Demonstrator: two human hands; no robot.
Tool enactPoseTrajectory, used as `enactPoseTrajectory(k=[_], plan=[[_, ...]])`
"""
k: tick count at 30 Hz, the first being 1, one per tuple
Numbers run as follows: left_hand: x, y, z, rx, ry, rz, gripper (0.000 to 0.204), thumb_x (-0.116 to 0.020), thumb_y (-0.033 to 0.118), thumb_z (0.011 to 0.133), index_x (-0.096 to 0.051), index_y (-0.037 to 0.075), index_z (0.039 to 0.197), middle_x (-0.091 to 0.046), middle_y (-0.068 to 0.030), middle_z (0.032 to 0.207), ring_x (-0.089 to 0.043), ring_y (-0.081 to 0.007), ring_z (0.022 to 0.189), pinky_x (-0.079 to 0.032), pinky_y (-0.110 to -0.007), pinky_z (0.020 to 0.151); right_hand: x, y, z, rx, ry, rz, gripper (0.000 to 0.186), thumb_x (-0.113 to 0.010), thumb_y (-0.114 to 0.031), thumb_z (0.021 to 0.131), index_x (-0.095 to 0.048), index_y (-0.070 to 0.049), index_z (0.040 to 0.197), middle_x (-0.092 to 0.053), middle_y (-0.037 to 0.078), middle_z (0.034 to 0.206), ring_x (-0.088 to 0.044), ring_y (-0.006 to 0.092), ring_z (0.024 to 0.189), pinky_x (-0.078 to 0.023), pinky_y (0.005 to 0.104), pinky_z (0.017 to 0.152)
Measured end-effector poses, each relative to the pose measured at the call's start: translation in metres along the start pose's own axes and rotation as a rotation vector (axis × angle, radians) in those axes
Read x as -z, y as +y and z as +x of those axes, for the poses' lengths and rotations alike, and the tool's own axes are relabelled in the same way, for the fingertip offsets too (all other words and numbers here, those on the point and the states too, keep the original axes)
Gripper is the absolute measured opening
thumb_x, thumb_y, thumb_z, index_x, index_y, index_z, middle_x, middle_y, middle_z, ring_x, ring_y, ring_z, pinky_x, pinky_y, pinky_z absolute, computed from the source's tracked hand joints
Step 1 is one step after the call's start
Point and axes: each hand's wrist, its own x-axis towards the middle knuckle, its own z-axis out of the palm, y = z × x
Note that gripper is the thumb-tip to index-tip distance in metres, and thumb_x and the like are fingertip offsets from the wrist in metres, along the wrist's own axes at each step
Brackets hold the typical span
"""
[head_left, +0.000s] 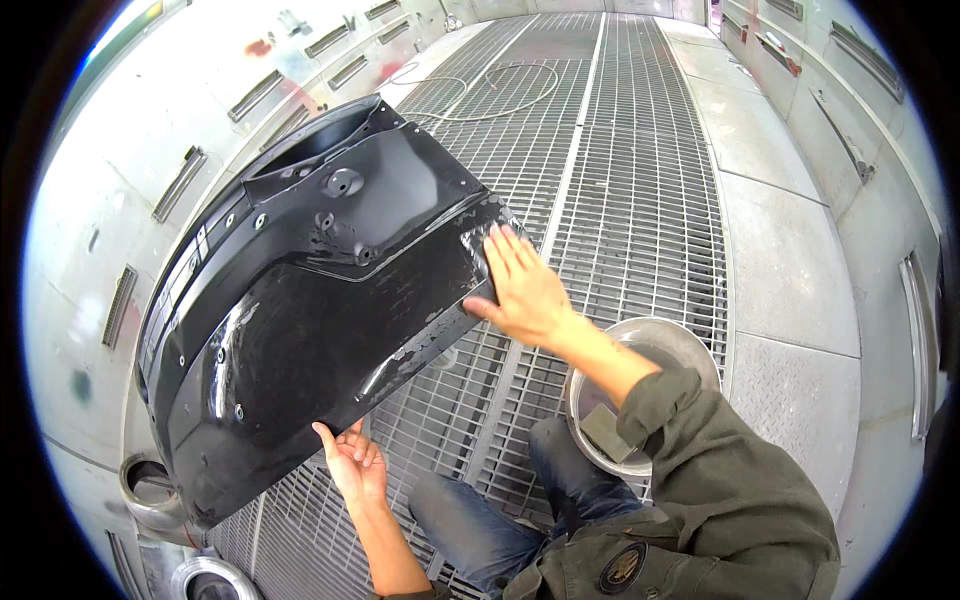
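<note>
A large black car body panel [330, 300] stands tilted in front of me, wet and shiny in patches, with scuffed grey spots along its right and lower edges. My right hand [527, 298] lies flat on the panel's right end, fingers stretched out and thumb apart. Whether something thin lies beneath that palm is hidden. Down at the panel's lower edge, my left hand [357, 468] grips the rim, its thumb up against the edge and its fingers curled. Beside my right forearm is a round metal basin [690, 345] holding a grey-green rectangular pad [607, 433].
Metal floor grating [640, 200] runs away from me between pale walls. A thin hose [510, 112] lies coiled on it farther off. Metal rings [212, 580] sit at the lower left, near the panel's base. Plain floor plates [795, 270] border the right side.
</note>
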Motion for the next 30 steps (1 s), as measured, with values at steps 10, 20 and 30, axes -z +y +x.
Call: enactPoseTrajectory(k=[10, 20, 30], plan=[[0.008, 0.003, 0.003, -0.065, 0.083, 0.094, 0.059, -0.051, 0.057, 0.106, -0.064, 0.0, 0.111, -0.073, -0.0153, 0.098, -0.039, -0.0058, 0.045, -0.029, -0.02, 0.038, 0.018, 0.022, -0.003, -0.017, -0.112, -0.046, 0.089, -0.046, -0.062, 0.103, -0.038, 0.013, 0.151, -0.037, 0.031, 0.16, -0.032, 0.0413, 0.153, -0.021, 0.0536, 0.127], [0.004, -0.005, 0.007, -0.079, 0.046, 0.08, 0.057, -0.05, 0.056, 0.107, -0.064, 0.0, 0.109, -0.073, -0.0131, 0.093, -0.038, -0.0063, 0.043, -0.028, -0.021, 0.038, 0.013, 0.048, 0.031, 0.001, -0.091, -0.097, 0.089, -0.046, -0.063, 0.103, -0.042, 0.014, 0.149, -0.043, 0.03, 0.157, -0.037, 0.0401, 0.15, -0.024, 0.0492, 0.127], [-0.011, -0.01, 0.002, -0.09, 0.081, 0.169, 0.06, -0.048, 0.057, 0.107, -0.062, 0.0, 0.121, -0.073, -0.0159, 0.097, -0.037, -0.0065, 0.042, -0.029, -0.021, 0.039, -0.009, 0.014, 0.07, -0.079, -0.053, 0.025, 0.1, -0.055, -0.065, 0.097, -0.037, 0.018, 0.149, -0.033, 0.036, 0.16, -0.029, 0.0451, 0.153, -0.023, 0.0492, 0.127]])
